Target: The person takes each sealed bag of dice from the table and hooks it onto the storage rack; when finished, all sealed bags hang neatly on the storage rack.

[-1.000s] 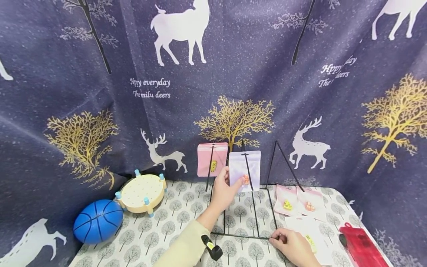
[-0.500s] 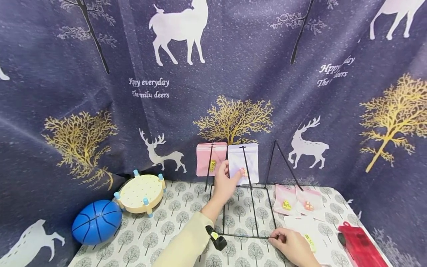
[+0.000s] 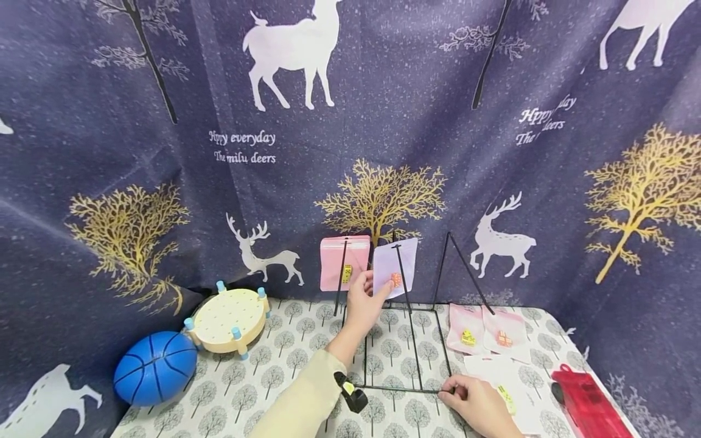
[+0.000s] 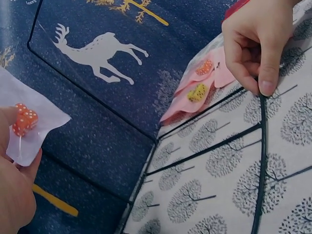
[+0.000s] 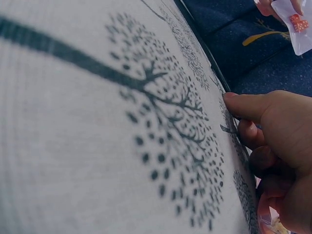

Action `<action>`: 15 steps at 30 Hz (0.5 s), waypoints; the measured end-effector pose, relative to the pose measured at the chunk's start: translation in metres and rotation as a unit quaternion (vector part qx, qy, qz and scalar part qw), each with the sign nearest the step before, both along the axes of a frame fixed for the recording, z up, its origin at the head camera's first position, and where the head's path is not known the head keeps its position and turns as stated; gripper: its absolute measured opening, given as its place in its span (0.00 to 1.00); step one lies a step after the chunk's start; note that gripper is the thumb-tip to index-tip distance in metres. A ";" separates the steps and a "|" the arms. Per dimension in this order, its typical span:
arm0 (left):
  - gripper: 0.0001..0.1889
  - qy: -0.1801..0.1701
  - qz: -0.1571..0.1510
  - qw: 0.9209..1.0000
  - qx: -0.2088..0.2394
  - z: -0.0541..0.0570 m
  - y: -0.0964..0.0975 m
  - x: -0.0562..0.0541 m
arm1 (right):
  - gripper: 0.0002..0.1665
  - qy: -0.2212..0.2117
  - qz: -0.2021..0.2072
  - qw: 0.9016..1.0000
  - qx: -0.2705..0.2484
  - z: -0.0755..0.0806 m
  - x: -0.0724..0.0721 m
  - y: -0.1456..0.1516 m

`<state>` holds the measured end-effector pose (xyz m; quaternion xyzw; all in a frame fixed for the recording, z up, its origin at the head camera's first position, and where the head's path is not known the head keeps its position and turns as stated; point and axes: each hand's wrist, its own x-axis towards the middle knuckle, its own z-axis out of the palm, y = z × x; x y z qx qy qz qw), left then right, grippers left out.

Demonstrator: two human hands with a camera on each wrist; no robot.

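Note:
My left hand (image 3: 361, 309) pinches a lavender zip bag (image 3: 390, 261) with orange dice (image 4: 24, 119) in it, thumb in front. In the head view the bag is tilted, and its top slot lies at the middle prong of a black wire display rack (image 3: 402, 389); whether the prong passes through the slot cannot be told. To its left, a pink zip bag (image 3: 330, 264) with yellow dice (image 3: 347, 274) hangs from the rack's left prong. My right hand (image 3: 479, 403) pinches the rack's front right corner, thumb and fingertips on the wire.
Right of the rack lie pink bags with yellow dice (image 3: 468, 337) and orange dice (image 3: 504, 338), a white bag (image 3: 526, 389), and a red pouch (image 3: 594, 401). A blue basketball (image 3: 156, 368) and a cream round stand (image 3: 229, 316) with blue-tipped legs are at left.
The lavender bag rose along the middle prong with my left hand, then tilted and shifted slightly left. My right hand has stayed on the rack corner.

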<state>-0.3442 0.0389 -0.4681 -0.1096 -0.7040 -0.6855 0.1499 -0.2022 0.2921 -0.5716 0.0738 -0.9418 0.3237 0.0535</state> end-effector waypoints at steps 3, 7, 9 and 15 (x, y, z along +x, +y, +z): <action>0.17 -0.010 -0.010 1.000 0.003 -0.008 -0.001 -0.001 | 0.10 0.001 0.001 1.000 0.000 -0.001 0.001 0.000; 0.16 -0.018 -0.030 0.999 0.009 -0.019 -0.006 -0.003 | 0.11 0.009 -0.009 1.000 0.009 0.000 0.000 0.001; 0.16 -0.022 -0.035 0.999 0.007 -0.024 -0.009 -0.004 | 0.12 0.012 -0.014 1.000 0.015 0.001 -0.001 0.001; 0.16 -0.048 -0.046 0.998 -0.007 -0.037 -0.023 0.004 | 0.12 0.008 -0.017 0.999 0.028 0.000 -0.001 0.000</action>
